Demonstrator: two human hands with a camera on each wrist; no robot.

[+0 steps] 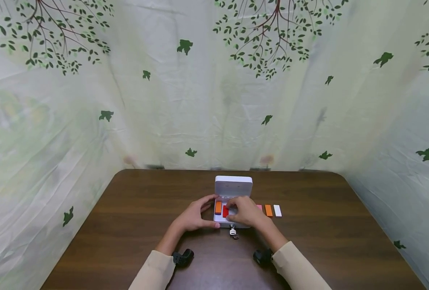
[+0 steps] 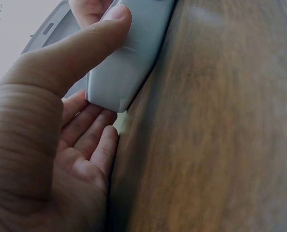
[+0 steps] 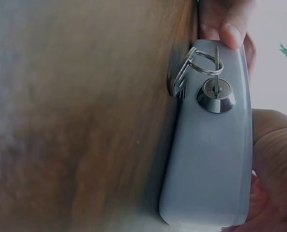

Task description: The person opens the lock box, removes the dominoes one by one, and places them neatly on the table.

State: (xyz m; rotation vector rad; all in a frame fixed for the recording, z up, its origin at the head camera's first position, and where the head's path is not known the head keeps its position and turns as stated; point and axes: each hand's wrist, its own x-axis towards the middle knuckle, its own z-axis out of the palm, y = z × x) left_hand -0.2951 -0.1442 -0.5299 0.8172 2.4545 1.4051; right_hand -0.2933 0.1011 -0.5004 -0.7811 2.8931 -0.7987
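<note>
A small white lockbox (image 1: pixel 237 224) sits on the table with its lid (image 1: pixel 233 186) raised. My left hand (image 1: pixel 195 214) holds the box by its left end, thumb on the front wall and fingers along the side. Reaching inside from the right, my right hand (image 1: pixel 246 210) pinches a red block (image 1: pixel 225 211) between thumb and fingers. An orange block (image 1: pixel 218 208) stands left of the red one in the box. The right hand covers the box's right part. A key (image 3: pixel 217 67) with a ring sits in the front lock (image 3: pixel 216 96).
Right of the box lie a pink block (image 1: pixel 259 207), partly behind the right hand, another orange block (image 1: pixel 268 210) and a white block (image 1: pixel 277 211). The brown wooden table (image 1: pixel 156 193) ends at a leaf-printed curtain (image 1: pixel 221 137) hanging behind it.
</note>
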